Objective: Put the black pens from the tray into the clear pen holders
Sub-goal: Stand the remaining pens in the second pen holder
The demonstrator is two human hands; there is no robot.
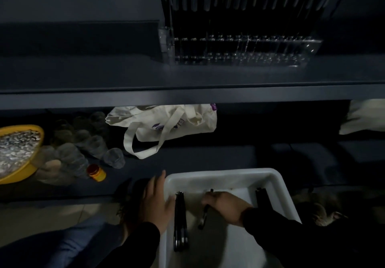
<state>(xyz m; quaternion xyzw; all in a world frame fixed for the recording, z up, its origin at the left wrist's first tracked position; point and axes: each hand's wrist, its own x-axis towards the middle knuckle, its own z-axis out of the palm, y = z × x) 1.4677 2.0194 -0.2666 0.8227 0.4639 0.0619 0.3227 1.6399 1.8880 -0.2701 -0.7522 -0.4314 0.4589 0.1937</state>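
Dim dark shelving (pixel 187 92); clear pen holder (pixel 239 51) on upper shelf, full of pens; white tray (pixel 227 176) below; left hand (pixel 156 201) flat, fingers relaxed, on tray rim; right hand (pixel 227 205) grasps black pen (pixel 203 215) inside tray; more black pens (pixel 180 222) lying beside.

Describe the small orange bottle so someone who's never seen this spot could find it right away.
Start at the yellow bowl on the far left of the lower shelf. Right of it lie clear plastic cups; the orange bottle lies at their near edge. It alone is orange with a red cap.
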